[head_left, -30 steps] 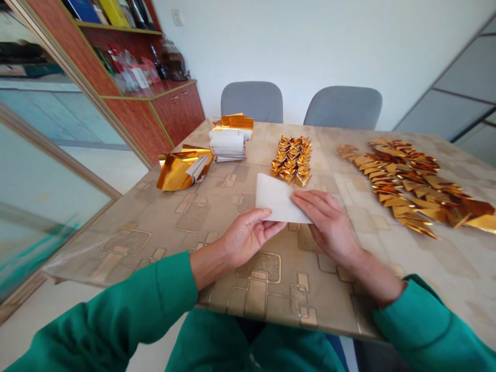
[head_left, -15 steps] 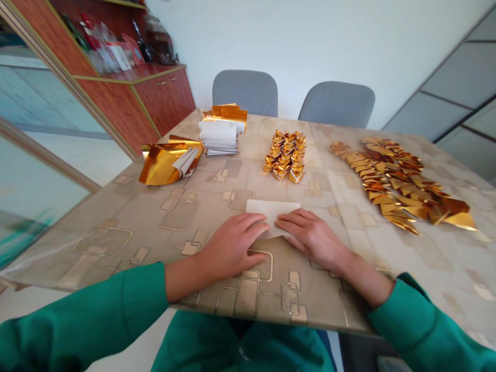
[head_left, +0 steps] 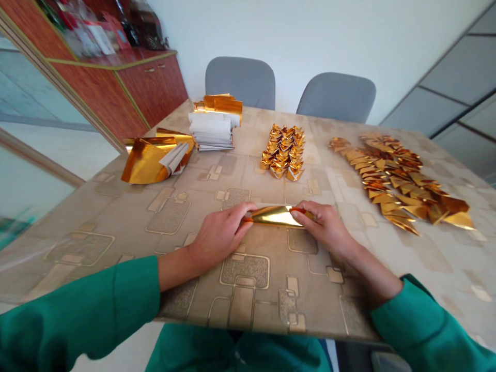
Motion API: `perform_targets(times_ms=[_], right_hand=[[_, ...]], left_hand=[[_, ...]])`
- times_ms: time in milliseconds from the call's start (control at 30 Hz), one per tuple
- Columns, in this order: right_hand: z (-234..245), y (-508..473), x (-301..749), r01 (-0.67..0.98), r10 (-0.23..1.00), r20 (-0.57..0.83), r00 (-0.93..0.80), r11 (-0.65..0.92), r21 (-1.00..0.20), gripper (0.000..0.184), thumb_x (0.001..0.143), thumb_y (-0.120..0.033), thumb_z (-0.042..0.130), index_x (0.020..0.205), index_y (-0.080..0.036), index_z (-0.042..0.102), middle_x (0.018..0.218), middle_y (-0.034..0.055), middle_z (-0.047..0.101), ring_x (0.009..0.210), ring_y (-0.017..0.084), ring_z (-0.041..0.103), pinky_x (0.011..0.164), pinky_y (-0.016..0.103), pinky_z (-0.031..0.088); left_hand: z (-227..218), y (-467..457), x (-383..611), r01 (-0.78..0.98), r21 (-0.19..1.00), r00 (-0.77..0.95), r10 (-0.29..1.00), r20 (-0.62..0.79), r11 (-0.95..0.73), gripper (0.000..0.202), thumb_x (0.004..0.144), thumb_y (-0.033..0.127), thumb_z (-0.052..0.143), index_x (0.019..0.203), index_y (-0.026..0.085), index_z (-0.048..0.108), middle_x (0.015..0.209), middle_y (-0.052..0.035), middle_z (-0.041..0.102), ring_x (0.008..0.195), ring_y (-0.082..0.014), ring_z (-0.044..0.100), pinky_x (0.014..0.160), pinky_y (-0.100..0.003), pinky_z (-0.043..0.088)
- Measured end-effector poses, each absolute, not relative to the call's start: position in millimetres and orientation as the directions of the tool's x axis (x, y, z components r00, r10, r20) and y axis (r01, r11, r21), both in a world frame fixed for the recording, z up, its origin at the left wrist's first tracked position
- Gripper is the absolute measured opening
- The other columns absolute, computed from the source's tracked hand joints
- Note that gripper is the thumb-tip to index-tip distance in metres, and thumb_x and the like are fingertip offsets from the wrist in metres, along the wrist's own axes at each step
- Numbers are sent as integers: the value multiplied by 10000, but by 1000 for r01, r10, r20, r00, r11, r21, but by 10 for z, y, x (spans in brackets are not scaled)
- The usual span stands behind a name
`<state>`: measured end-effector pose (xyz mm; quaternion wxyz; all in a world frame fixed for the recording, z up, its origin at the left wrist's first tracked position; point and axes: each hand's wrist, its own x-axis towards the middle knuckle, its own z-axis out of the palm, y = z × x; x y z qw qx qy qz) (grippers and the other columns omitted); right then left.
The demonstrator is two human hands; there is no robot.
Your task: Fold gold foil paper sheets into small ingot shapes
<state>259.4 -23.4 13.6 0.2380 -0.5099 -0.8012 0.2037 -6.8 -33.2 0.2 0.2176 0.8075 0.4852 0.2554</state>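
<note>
A strip of folded gold foil paper [head_left: 276, 216] lies at the table's near middle, its orange-edged ends pinched between my hands. My left hand [head_left: 220, 232] holds its left end, and my right hand [head_left: 324, 226] holds its right end. Beyond them stands a tight cluster of folded gold ingot shapes [head_left: 283, 154]. Further right spreads a large heap of gold triangular folds [head_left: 399, 186]. At the back left are a stack of white-backed sheets [head_left: 211, 133] and curled gold foil sheets [head_left: 153, 161].
A patterned beige table cover [head_left: 248, 289] spans the tabletop. Two grey chairs [head_left: 240, 82] stand behind the far edge. A red-brown wooden cabinet [head_left: 127, 90] with bottles and packets stands at the back left. Glass panels flank both sides.
The white paper between my hands now shows as a narrow gold strip, folded over. My hands have moved from pressing it flat to pinching its ends. The view has tilted slightly.
</note>
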Motion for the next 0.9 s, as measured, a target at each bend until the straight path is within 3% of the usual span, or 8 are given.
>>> perform_targets(times_ms=[100, 200, 300, 367, 500, 700, 900], right_hand=[[79, -175, 2566, 757, 921, 197, -337, 389, -525, 154, 915, -267, 595, 810, -179, 665, 744, 25, 678, 710, 167, 596, 649, 273, 415], [46, -131, 2546, 777, 911, 208, -357, 413, -476, 137, 904, -237, 613, 797, -180, 675, 734, 26, 683, 706, 167, 590, 678, 285, 410], [33, -104, 2537, 789, 909, 199, -366, 416, -452, 135, 902, -241, 623, 798, -177, 682, 723, 25, 681, 690, 165, 583, 682, 292, 400], [30, -96, 2535, 795, 911, 196, -363, 413, -444, 147, 898, -250, 634, 780, -175, 680, 716, 25, 680, 691, 167, 579, 684, 296, 390], [26, -102, 2534, 804, 913, 213, -348, 407, -434, 161, 888, -275, 654, 758, -182, 678, 722, 26, 688, 709, 178, 577, 699, 309, 375], [17, -118, 2522, 835, 923, 245, -297, 375, -402, 197, 932, -269, 592, 768, -189, 668, 708, 19, 678, 694, 178, 572, 695, 314, 354], [-2, -121, 2490, 890, 924, 264, -276, 349, -292, 216, 925, -267, 595, 731, -189, 647, 692, 19, 670, 679, 181, 570, 704, 327, 329]], left_hand=[[13, -295, -57, 600, 616, 454, 851, 262, -510, 454, 879, 155, 522, 1324, 244, 518, 1356, -74, 596, 1204, -243, 582, 1038, -410, 442], [57, -305, -33, 614, 481, 538, 778, 324, -625, 422, 879, 144, 519, 1296, 201, 556, 1549, -116, 378, 1331, -304, 463, 1119, -500, 343], [80, -363, 33, 574, 336, 675, 664, 322, -747, 445, 894, 261, 582, 1331, 185, 541, 1554, -129, 366, 1406, -345, 358, 1182, -566, 166], [50, -407, 88, 516, 327, 743, 603, 290, -792, 577, 881, 366, 625, 1399, 164, 473, 1539, -148, 386, 1445, -343, 293, 1198, -561, 85], [-81, -468, 151, 503, 401, 763, 612, 209, -765, 764, 844, 522, 635, 1452, 124, 398, 1530, -206, 373, 1445, -342, 300, 1194, -515, 153], [-142, -489, 116, 535, 346, 783, 606, 139, -771, 795, 878, 544, 572, 1498, 125, 302, 1562, -195, 314, 1468, -316, 250, 1196, -489, 153], [-130, -495, 113, 564, 297, 772, 620, 141, -770, 824, 869, 574, 567, 1504, 133, 282, 1577, -180, 290, 1483, -315, 205, 1200, -507, 99]])
